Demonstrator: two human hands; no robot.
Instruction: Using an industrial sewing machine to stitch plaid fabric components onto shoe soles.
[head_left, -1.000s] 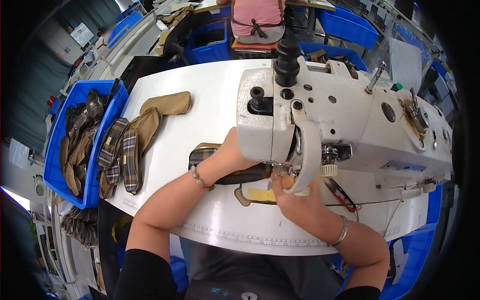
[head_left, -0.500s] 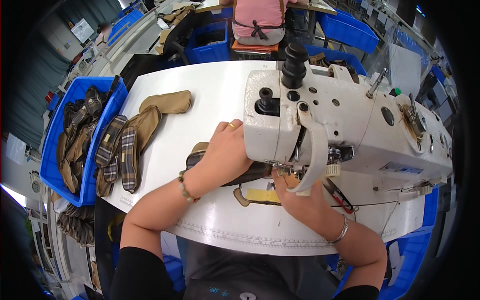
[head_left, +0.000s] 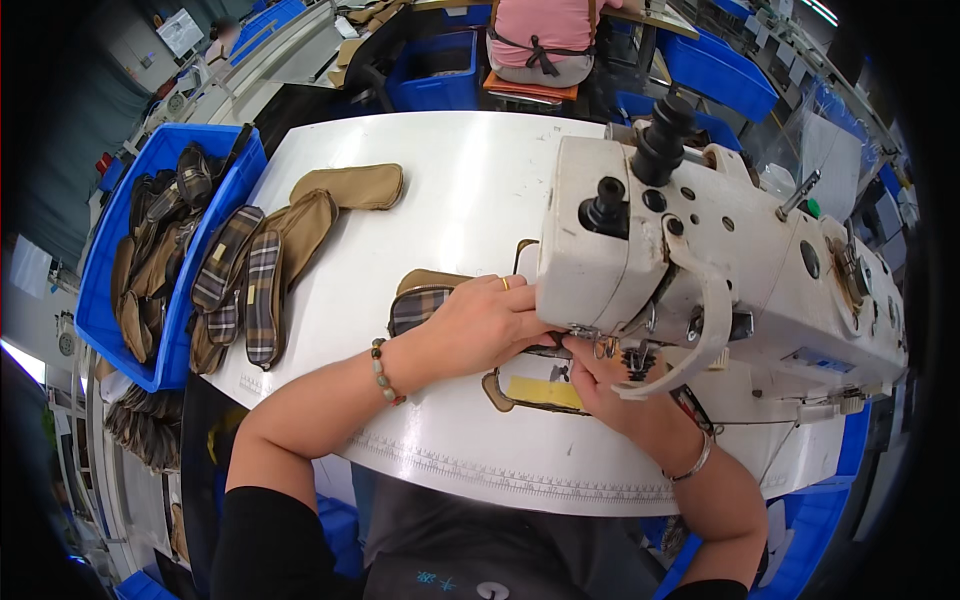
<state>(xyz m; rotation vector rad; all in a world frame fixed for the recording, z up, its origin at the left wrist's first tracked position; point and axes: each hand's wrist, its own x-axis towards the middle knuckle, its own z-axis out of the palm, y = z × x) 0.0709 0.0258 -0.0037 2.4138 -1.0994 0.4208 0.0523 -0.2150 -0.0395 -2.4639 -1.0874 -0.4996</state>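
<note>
Under the head of the off-white industrial sewing machine (head_left: 720,250), both hands meet on a small tan and plaid fabric pouch (head_left: 425,300) lying flat on the white curved worktable (head_left: 440,200). The left hand (head_left: 480,325) lies palm-down over the pouch, fingers together and spread along the cloth, pressing it to the table rather than gripping it — a hold that seems meant to keep the piece flat and square to the needle. The right hand (head_left: 600,385) sits just beside the presser foot, fingertips pinched at the edge of the work where a yellow patch (head_left: 545,392) shows; whether they nip the cloth or merely steady it, I cannot tell.

Well apart to the left, a fan of similar tan and plaid pouches (head_left: 262,265) is laid out at the table's edge, touching a blue plastic bin (head_left: 105,280) full of more — likely kept within easy reach.
</note>
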